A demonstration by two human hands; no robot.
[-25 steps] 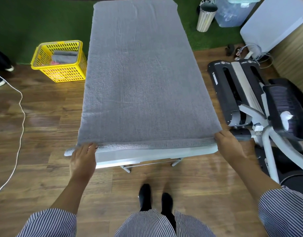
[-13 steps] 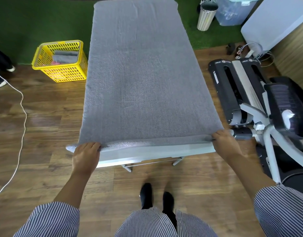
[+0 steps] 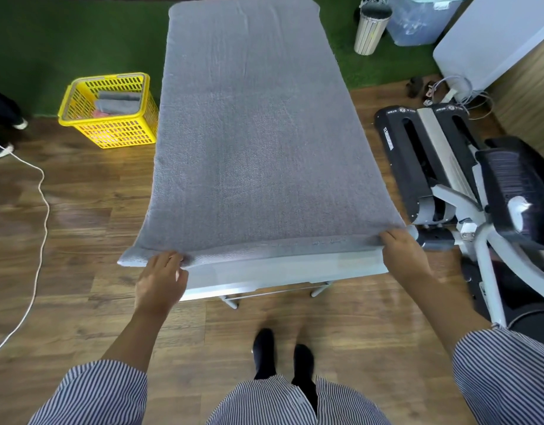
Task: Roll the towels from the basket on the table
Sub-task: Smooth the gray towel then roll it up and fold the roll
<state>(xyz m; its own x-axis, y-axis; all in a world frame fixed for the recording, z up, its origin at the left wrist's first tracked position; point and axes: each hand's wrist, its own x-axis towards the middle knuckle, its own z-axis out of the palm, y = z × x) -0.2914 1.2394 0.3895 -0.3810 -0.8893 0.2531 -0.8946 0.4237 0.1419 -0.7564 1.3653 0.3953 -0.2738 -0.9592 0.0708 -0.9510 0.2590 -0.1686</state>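
Towel: large grey terry towel [image 3: 258, 142] spread over white surface [image 3: 283, 271].
Left hand [image 3: 160, 279]: pinching near hem.
Right hand [image 3: 403, 254]: gripping near hem.

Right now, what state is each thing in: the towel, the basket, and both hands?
Grey towel: spread flat over the table, near hem just turned up.
Yellow basket: upright on the floor, towels inside.
Left hand: grips the near left hem.
Right hand: grips the near right hem.

A grey towel [image 3: 258, 142] is spread flat over the table [image 3: 283, 268]. Its near edge is gripped by the left hand [image 3: 160, 280] and the right hand [image 3: 402, 256]. A yellow basket [image 3: 111, 110] is seen beside the table.
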